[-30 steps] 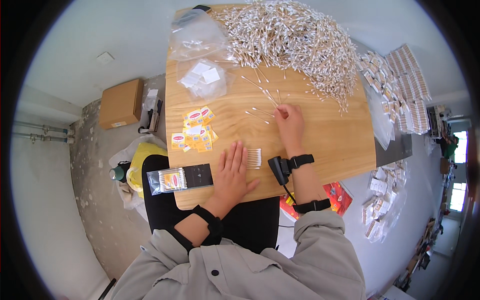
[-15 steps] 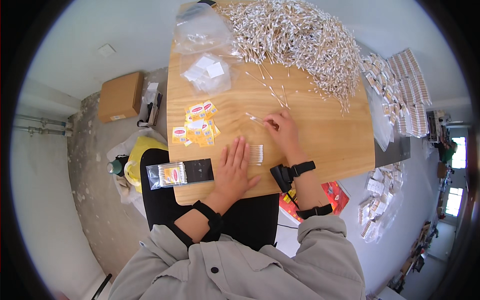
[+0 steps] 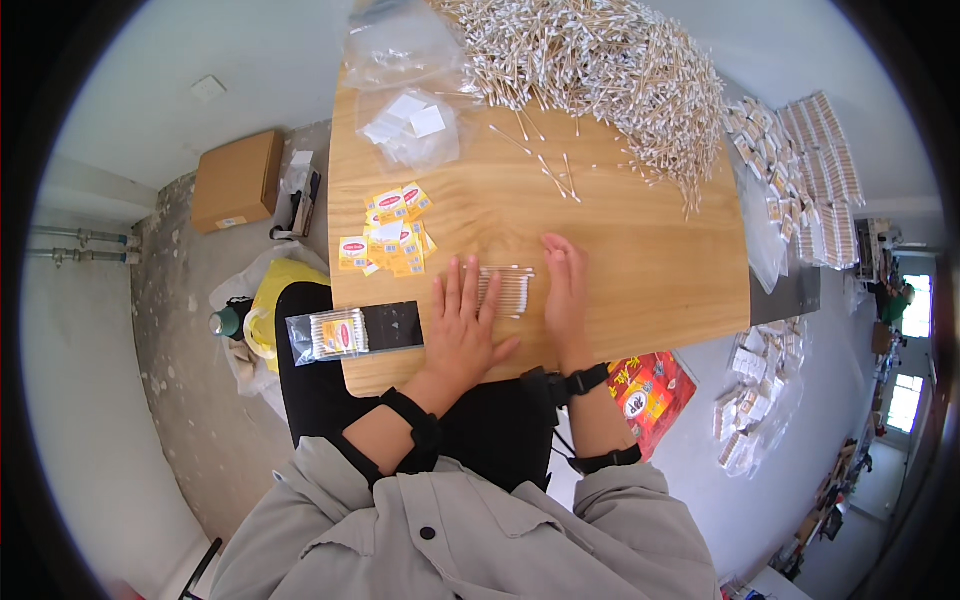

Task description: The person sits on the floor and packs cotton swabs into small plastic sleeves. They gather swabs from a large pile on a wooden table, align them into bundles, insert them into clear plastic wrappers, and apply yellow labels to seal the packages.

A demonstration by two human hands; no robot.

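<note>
A flat row of cotton swabs (image 3: 511,292) lies side by side on the wooden table (image 3: 650,270). My left hand (image 3: 463,325) is laid flat, fingers spread, over the left ends of the row. Just past the right ends stands my right hand (image 3: 566,300) on its edge, fingers stretched out and nothing seen in it; it is slightly blurred. Left of my hands, a clear packet of cotton swabs (image 3: 325,345) with a yellow label rests on a dark strip (image 3: 395,326) at the table edge. Farther up lie several yellow printed cards (image 3: 405,262).
A big heap of loose cotton swabs (image 3: 610,75) covers the far right of the table, with strays (image 3: 560,180) in front. Clear bags (image 3: 400,50) and white cards (image 3: 428,121) lie far left. Bundled swabs (image 3: 820,170) are stacked to the right; a cardboard box (image 3: 237,180) sits left.
My right hand has come down toward me from the upper right with swabs, let them go at the row's top, and now stands beside its right ends. My left hand stays flat.
</note>
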